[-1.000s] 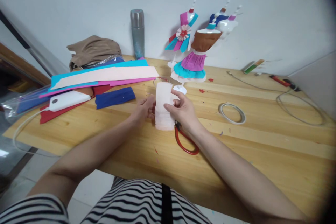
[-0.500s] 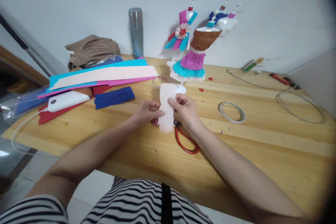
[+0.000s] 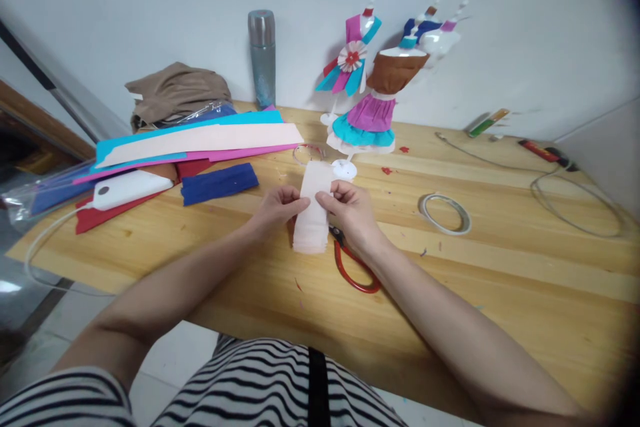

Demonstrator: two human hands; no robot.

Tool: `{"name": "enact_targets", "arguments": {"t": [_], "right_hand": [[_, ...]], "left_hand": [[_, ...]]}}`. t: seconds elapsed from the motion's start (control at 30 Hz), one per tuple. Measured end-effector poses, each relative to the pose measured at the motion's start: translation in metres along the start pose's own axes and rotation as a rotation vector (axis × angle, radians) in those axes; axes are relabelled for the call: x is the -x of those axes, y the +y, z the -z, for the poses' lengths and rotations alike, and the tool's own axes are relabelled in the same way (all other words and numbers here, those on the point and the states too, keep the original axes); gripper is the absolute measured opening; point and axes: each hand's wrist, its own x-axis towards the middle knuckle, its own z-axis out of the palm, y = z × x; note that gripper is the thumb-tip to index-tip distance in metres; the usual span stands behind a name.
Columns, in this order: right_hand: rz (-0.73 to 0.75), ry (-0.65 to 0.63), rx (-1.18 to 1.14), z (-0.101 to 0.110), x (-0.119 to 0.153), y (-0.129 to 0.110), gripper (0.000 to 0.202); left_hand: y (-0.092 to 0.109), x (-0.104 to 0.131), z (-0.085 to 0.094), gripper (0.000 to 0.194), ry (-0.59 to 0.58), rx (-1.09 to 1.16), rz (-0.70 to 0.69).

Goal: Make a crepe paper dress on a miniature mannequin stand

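Observation:
A pale pink strip of crepe paper [image 3: 314, 213], layered at its lower end, is held upright above the table between my hands. My left hand [image 3: 284, 207] pinches its left edge with the thumb in front. On the opposite edge my right hand [image 3: 351, 205] grips it the same way, fingers behind the paper. Scissors with red handles [image 3: 356, 273] lie under and beside my right wrist, their blades mostly hidden. Just behind the paper stands a small mannequin in a brown, magenta and blue paper dress [image 3: 373, 113], its round white base [image 3: 344, 169] on the table.
Long paper strips [image 3: 210, 140] lie at the left with a white power bank [image 3: 131, 188] and a blue paper piece [image 3: 220, 183]. A flask [image 3: 263, 60] stands by the wall. A tape roll [image 3: 445, 213] and a cable [image 3: 543, 187] are at the right.
The pink paper has tilted slightly, its lower end swinging left and its layered edges showing more. Both hands keep hold of it, the left now a little higher. The view has shifted slightly.

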Motion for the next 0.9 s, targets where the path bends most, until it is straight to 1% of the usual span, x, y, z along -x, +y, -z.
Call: {"name": "enact_targets", "arguments": {"t": [0.03,0.1,0.23,0.33,0.43,0.5,0.57,0.63,0.7,0.8,0.9], "right_hand": [[0.004,0.005,0.002,-0.0001,0.0000,0.0004,0.028],[0.009,0.026,0.000,0.0002,-0.0003,0.0007,0.026],[0.006,0.051,0.002,0.0011,-0.0010,0.0003,0.023],[0.029,0.087,0.026,0.0015,-0.0013,0.0006,0.022],[0.031,0.098,0.015,0.0020,-0.0021,0.0019,0.022],[0.026,0.089,0.006,0.0026,-0.0030,0.0028,0.022],[0.034,0.103,0.000,0.0032,-0.0037,0.0037,0.022],[0.051,0.131,-0.007,0.0037,-0.0040,0.0044,0.023],[0.057,0.133,-0.016,0.0035,-0.0037,0.0050,0.023],[0.049,0.074,-0.037,0.0022,-0.0026,0.0062,0.023],[0.055,0.022,-0.059,0.0006,-0.0019,0.0081,0.024]], "left_hand": [[0.0003,0.0001,0.0002,0.032,0.022,0.018,-0.002],[0.0008,0.0000,0.0004,0.029,0.015,0.031,0.011],[-0.0036,-0.0023,0.0011,0.031,-0.105,0.022,0.052],[-0.0085,-0.0043,0.0027,0.036,-0.143,0.016,0.079],[-0.0086,-0.0045,0.0044,0.041,-0.182,0.009,0.110],[-0.0069,-0.0044,0.0050,0.042,-0.170,0.011,0.095],[-0.0058,-0.0049,0.0053,0.041,-0.131,0.011,0.075],[-0.0059,-0.0059,0.0054,0.040,-0.100,0.008,0.082],[-0.0063,-0.0066,0.0050,0.041,-0.099,0.016,0.101],[-0.0054,-0.0058,0.0033,0.042,-0.083,0.054,0.091],[-0.0028,-0.0032,0.0006,0.038,0.006,0.109,0.033]]}}
